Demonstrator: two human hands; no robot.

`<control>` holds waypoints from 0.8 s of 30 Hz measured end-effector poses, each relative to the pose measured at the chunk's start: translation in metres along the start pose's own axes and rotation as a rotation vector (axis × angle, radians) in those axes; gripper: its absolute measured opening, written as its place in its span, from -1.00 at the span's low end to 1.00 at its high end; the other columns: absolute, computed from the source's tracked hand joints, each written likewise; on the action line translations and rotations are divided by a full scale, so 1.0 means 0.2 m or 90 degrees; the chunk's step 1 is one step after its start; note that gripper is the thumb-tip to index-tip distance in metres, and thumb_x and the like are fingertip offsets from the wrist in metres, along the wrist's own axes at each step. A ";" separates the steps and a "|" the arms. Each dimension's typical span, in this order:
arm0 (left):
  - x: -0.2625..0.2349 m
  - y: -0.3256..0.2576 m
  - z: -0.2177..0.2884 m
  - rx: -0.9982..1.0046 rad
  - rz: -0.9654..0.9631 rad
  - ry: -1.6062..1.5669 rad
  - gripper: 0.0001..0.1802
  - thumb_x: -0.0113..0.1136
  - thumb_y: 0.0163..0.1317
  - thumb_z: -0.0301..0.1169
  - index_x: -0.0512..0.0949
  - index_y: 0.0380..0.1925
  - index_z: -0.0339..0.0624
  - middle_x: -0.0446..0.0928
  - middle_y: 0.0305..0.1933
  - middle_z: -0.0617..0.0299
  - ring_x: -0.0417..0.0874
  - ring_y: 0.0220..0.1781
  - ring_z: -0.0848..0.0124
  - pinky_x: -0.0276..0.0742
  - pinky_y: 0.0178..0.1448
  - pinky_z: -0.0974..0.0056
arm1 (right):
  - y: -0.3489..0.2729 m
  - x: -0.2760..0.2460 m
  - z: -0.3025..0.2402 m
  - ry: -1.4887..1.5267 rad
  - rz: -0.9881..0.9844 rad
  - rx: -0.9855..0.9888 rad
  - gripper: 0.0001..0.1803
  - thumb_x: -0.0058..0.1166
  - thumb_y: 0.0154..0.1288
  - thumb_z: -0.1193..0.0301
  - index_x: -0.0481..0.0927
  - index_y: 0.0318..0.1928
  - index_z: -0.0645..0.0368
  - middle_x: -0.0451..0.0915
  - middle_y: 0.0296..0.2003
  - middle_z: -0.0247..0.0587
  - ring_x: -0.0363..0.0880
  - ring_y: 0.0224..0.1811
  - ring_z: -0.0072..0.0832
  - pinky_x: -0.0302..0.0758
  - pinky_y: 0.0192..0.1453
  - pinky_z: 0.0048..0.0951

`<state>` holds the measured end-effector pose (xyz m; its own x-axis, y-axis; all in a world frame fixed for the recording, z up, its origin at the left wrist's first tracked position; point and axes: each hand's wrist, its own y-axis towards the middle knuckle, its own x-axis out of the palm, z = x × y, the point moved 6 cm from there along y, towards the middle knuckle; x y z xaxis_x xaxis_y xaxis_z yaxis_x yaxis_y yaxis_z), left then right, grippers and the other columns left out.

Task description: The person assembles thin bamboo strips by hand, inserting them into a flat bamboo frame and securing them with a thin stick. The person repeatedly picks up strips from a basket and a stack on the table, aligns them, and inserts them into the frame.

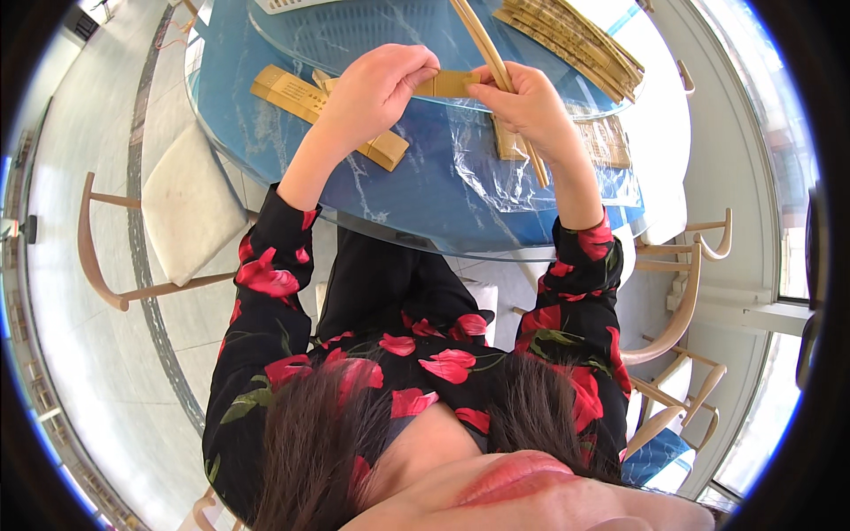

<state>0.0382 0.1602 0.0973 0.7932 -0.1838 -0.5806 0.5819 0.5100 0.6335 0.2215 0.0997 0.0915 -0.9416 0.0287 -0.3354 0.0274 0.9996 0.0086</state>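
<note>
Above the near part of the table, my left hand (379, 88) pinches one end of a small brown paper band (450, 84) between thumb and fingers. The other end is gripped by my right hand (533, 106). A pair of long, pale wooden chopsticks (482, 37) also passes slantwise through the right hand, its lower ends showing below the palm. Under my left wrist lies a long, narrow kraft-paper box (290, 92) with print on it, partly covered by the hand. Crumpled clear plastic wrap (478, 164) rests below my right hand, beside more brown paper pieces.
A stack of long brown paper sleeves (575, 49) lies at the far right on the raised glass turntable (354, 35). A white slotted basket (288, 3) sits at the far edge. The blue marbled table (416, 190) is flanked by chairs, including a cushioned one (190, 208) at left.
</note>
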 end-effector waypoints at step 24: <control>0.07 -0.09 0.12 0.234 0.171 0.358 -0.51 0.43 0.02 -0.40 0.73 0.04 0.20 0.62 -0.07 0.54 0.56 0.16 0.43 0.30 0.50 0.00 | -0.03 0.02 0.03 0.066 -0.064 0.101 -0.74 0.21 0.42 0.35 0.68 -0.06 0.30 0.44 -0.49 -0.57 0.22 -0.54 -0.86 0.08 -0.52 -0.68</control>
<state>0.0441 0.1280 0.0906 0.7625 0.4191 -0.4930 0.4807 0.1431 0.8651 0.2198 0.0935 0.0840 -0.9716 -0.0623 -0.2284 -0.0231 0.9851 -0.1706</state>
